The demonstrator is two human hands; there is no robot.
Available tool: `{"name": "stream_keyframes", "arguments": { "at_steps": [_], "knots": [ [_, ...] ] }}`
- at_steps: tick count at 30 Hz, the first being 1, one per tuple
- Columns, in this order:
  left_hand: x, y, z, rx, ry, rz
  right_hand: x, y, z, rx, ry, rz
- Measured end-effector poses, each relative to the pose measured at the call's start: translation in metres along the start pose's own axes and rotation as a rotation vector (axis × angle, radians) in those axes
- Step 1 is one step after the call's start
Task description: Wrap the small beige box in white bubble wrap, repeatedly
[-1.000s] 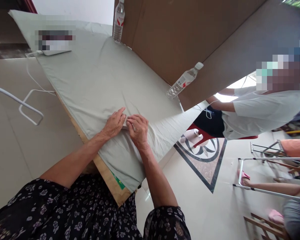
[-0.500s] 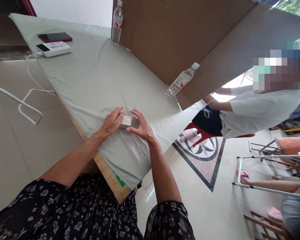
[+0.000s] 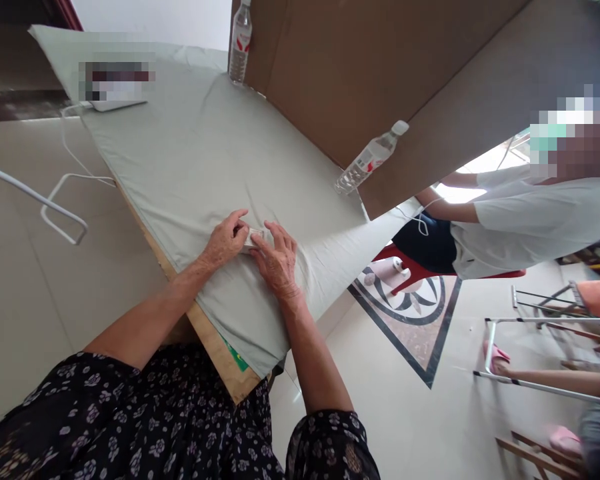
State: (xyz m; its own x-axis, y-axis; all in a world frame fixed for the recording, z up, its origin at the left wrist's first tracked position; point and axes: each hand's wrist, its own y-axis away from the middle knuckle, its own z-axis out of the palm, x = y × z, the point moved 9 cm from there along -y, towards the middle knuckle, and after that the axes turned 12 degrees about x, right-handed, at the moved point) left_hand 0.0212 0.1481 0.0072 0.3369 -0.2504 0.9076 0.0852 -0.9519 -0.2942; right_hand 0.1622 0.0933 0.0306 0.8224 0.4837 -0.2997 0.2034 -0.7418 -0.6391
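On the cloth-covered table lies a small pale rectangular block (image 3: 254, 236), mostly covered by my fingers; what it is made of I cannot make out. My left hand (image 3: 226, 240) grips its left end, the fingers bent around it. From the right, my right hand (image 3: 276, 259) curls over the near right part of the block, fingertips touching its top and side. Both forearms rest over the table's near edge.
A tilted water bottle (image 3: 373, 159) and an upright one (image 3: 240, 43) stand against a large cardboard panel (image 3: 360, 73). At the far left, a white device (image 3: 120, 101) trails a cable. A seated person in a white shirt (image 3: 545, 223) is beyond the panel.
My right hand has moved left and turned palm down, its fingers going from spread beside the block to bent onto it. My left hand keeps its hold. The view has shifted slightly.
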Motion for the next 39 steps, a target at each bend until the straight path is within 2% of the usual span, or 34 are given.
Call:
{"name": "stream_keyframes", "arguments": {
  "at_steps": [3,6,10,13,17,24,27,30,32,37,39],
  "knots": [
    [-0.001,0.000,-0.002,0.018,0.008,-0.002,0.000,0.003,0.002,0.015,-0.019,0.012],
    [-0.001,0.001,-0.004,0.017,0.033,-0.007,0.013,0.003,0.004,0.023,-0.099,0.098],
    [0.002,0.002,-0.004,0.009,0.052,-0.011,0.027,0.001,0.013,-0.039,-0.249,0.197],
    [0.004,0.003,-0.003,0.007,0.051,-0.011,0.031,-0.002,0.019,-0.087,-0.344,0.246],
    [0.009,0.004,-0.003,0.004,0.061,-0.005,0.030,-0.001,0.020,-0.090,-0.413,0.298],
    [0.024,0.006,-0.014,0.069,0.123,0.035,0.024,-0.001,0.002,0.073,-0.315,0.265],
    [0.014,0.004,-0.019,0.127,0.142,-0.014,0.030,-0.002,0.008,0.033,-0.255,0.304],
    [0.005,0.004,-0.016,0.107,0.109,-0.073,0.035,-0.001,0.011,-0.013,-0.230,0.314],
    [0.005,0.007,-0.012,0.063,0.098,-0.077,0.034,-0.001,0.004,0.005,-0.230,0.291],
    [0.005,0.012,-0.003,-0.023,0.087,-0.096,0.029,-0.005,-0.029,0.148,-0.244,0.236],
    [0.003,0.012,-0.001,-0.029,0.075,-0.095,0.024,-0.011,-0.033,0.122,-0.229,0.179]
  ]
}}
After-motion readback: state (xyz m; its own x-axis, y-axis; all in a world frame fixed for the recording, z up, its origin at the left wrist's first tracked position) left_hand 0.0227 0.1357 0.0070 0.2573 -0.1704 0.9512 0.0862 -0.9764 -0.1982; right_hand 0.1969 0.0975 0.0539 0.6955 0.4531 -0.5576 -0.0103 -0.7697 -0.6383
